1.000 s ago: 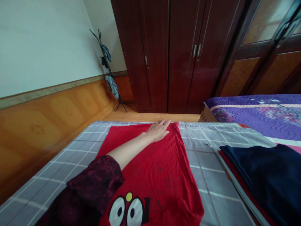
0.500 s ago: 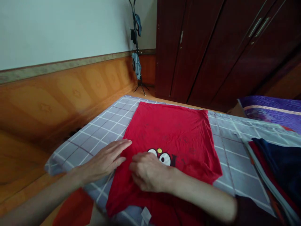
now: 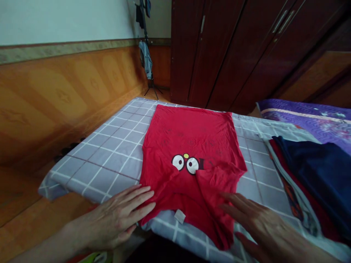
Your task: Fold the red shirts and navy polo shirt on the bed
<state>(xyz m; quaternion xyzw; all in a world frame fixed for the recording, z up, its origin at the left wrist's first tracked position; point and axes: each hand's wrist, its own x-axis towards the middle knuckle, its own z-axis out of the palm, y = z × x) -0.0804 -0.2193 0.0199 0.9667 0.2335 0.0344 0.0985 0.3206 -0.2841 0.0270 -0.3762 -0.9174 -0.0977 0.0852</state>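
Note:
A red T-shirt [image 3: 189, 131] with a printed pair of cartoon eyes lies spread on the checked bedsheet [image 3: 109, 153]. Its neck end, with a white label [image 3: 180, 216], is towards me, and creases run across the near part. My left hand [image 3: 120, 213] rests at the shirt's near left edge, fingers stretched out and touching the fabric. At the near right side is my right hand [image 3: 260, 223], fingers extended over the sleeve area and slightly blurred. Neither hand grips the cloth.
A stack of folded clothes [image 3: 315, 175], dark blue on top, lies to the right on the bed. Behind it is a purple patterned cover [image 3: 307, 115]. A dark red wardrobe [image 3: 219, 51] and a coat stand [image 3: 146, 51] stand beyond the bed's far edge.
My right hand has moved from the shirt's middle to its near right side and opened. My left hand has come nearer along the left edge. The printed eyes are now uncovered.

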